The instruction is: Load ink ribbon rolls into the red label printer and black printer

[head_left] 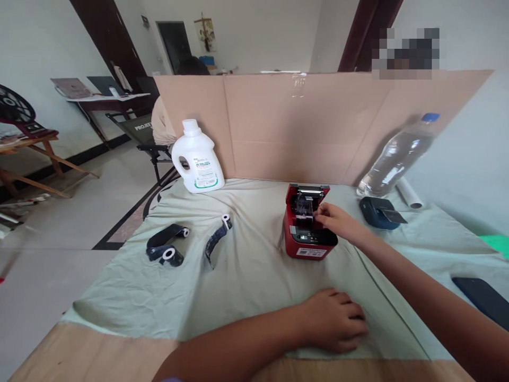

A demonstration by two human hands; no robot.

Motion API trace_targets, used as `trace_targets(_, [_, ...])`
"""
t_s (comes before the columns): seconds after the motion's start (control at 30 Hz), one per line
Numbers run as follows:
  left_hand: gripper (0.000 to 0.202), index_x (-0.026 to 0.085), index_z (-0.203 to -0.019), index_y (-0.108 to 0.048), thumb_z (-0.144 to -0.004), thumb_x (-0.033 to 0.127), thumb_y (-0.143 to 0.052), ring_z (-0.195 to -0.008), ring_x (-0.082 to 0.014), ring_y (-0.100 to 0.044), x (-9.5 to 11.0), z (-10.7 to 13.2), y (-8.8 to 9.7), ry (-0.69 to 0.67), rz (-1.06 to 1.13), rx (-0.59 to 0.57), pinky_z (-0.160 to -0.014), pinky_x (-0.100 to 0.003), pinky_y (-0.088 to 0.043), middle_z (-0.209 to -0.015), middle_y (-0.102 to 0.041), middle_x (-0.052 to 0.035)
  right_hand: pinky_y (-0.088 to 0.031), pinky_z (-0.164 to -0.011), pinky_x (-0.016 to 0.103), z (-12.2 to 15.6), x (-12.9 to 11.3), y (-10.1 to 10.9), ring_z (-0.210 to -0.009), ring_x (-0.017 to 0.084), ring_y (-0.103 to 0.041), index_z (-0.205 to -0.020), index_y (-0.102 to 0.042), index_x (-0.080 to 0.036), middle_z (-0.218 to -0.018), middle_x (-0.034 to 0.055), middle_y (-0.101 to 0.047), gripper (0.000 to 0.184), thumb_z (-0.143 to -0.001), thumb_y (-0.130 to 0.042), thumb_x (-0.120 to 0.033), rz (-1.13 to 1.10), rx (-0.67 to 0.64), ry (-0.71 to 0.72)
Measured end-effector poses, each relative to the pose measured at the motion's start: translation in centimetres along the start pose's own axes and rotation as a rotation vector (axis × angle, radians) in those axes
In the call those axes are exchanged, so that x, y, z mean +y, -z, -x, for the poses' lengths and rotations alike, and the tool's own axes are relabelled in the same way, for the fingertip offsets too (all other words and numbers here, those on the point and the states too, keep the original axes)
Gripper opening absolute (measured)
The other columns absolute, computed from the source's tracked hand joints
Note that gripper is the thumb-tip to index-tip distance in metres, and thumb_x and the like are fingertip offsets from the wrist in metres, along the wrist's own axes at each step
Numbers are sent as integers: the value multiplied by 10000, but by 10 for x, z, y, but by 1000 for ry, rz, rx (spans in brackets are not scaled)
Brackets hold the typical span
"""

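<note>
A small red label printer (310,239) stands on the cloth with its lid raised, showing a dark, shiny inner mechanism. My right hand (332,217) reaches to the right side of its opening, thumb and fingers drawn together; what is between the fingertips is too small to make out. Palm down on the cloth near the front edge lies my left hand (336,321), fingers loosely bent and slightly apart, holding nothing. To the left lie a partly unrolled dark ribbon roll (220,233) and another dark ribbon (162,248) wound on two white cores.
Behind stands a cardboard screen (286,124), with a white detergent jug (202,162) and a leaning clear bottle (397,154) before it. At right are a dark blue device (376,213), a white paper roll (409,193) and a black phone (483,300). People sit beyond the screen.
</note>
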State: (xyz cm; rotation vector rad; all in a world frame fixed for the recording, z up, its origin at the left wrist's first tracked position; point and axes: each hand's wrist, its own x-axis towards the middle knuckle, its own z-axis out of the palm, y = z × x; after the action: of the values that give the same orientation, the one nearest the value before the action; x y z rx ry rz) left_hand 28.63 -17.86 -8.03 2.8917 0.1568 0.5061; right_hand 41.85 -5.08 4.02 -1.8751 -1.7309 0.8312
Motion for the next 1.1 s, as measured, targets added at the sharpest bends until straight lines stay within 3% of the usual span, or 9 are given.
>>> trace_targets(0.1, [282, 222, -1121, -652, -970, 374, -469, -1079, -191, -594, -1, 0, 0, -8, 5, -1, -847, -360, -446, -1278, -652, -9, -494, -714, 303, 6, 17, 11, -705, 163, -617, -883, -418, -241, -884, 46, -765, 238, -683, -535, -191, -325, -19, 25])
trace_targets(0.2, [288, 224, -1107, -659, -974, 376, -455, -1111, -181, -592, -1, 0, 0, -10, 7, 8, -840, -342, -441, -1295, -649, -3, -479, -696, 316, 2, 28, 22, -725, 188, -638, -936, -435, -249, -861, 44, -789, 271, -684, -528, -213, -381, -131, 152])
trace_targets(0.27, [299, 223, -1101, -668, -976, 379, -445, -1100, -177, -596, -2, -1, 0, -13, 7, 16, -845, -341, -443, -1286, -656, 2, -480, -694, 319, -6, 29, 26, -802, 208, -673, -948, -508, -237, -927, 67, -790, 208, -741, -504, -224, -227, -192, 248])
trace_targets(0.47, [309, 236, -1141, -685, -968, 373, -469, -1105, -191, -598, -1, -2, 4, -5, -5, -1, -881, -360, -461, -1289, -663, 11, -476, -749, 371, -33, -3, 19, -914, 287, -703, -1056, -736, -196, -1008, 140, -758, 298, -904, -480, -197, 769, -262, 410])
trace_targets(0.63, [343, 239, -1197, -683, -965, 367, -465, -1139, -192, -587, 0, -2, 12, 10, -11, -43, -942, -357, -462, -1316, -649, 24, -477, -705, 347, -40, -29, -2, -955, 310, -702, -1039, -763, -194, -1052, 152, -745, 230, -862, -620, -224, 970, -315, 346])
trace_targets(0.8, [359, 250, -1244, -661, -965, 393, -487, -1166, -195, -574, 2, -2, 19, 6, -41, -96, -947, -357, -465, -1366, -622, 26, -519, -725, 384, -42, -28, -11, -959, 318, -697, -981, -745, -208, -1033, 131, -734, 189, -822, -645, -233, 947, -274, 243])
trace_targets(0.93, [339, 272, -1208, -680, -958, 408, -495, -1166, -207, -587, 0, -4, 20, -12, -37, -100, -950, -364, -471, -1359, -628, 18, -552, -786, 409, -27, -27, 15, -943, 300, -702, -1012, -715, -243, -1020, 94, -735, 208, -818, -642, -257, 732, -225, 290])
trace_targets(1.03, [328, 275, -1177, -701, -940, 419, -526, -1171, -215, -593, -2, -5, 20, -35, -27, -82, -949, -365, -474, -1353, -630, 2, -561, -753, 463, -6, -53, 35, -881, 311, -703, -1028, -715, -316, -992, 77, -748, 273, -864, -585, -490, 360, -168, 370])
trace_targets(1.1, [353, 256, -1198, -702, -930, 418, -537, -1178, -217, -588, -3, -5, 19, -30, -20, -75, -965, -362, -473, -1356, -630, 1, -560, -764, 463, 0, -86, 30, -909, 299, -695, -1073, -708, -343, -1036, 61, -745, 371, -882, -520, -599, 171, -137, 419])
